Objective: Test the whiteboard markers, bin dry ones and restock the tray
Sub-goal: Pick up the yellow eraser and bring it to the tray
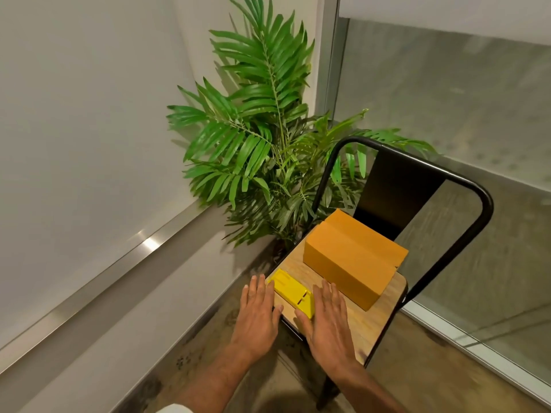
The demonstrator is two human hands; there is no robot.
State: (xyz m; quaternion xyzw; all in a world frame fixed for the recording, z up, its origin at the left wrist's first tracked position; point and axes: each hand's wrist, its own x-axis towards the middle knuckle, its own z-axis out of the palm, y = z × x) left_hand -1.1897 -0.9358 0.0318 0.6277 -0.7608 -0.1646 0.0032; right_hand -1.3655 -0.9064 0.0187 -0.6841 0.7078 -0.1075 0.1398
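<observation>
A small yellow box [290, 289] lies on the wooden seat of a chair [378, 314], near its front left corner. My left hand [258, 312] is flat with straight fingers just left of the box, over the seat's edge. My right hand [326, 318] is flat with straight fingers just right of the box, over the seat, its thumb at the box's near end. Neither hand grips the box. Behind it stands a larger closed orange cardboard box [351, 256]. No markers or tray are visible.
The chair has a black metal frame and backrest [396, 186]. A green palm plant [262, 138] fills the corner behind it. A white wall with a metal ledge [119, 263] runs on the left, frosted glass [462, 108] on the right. Concrete floor below.
</observation>
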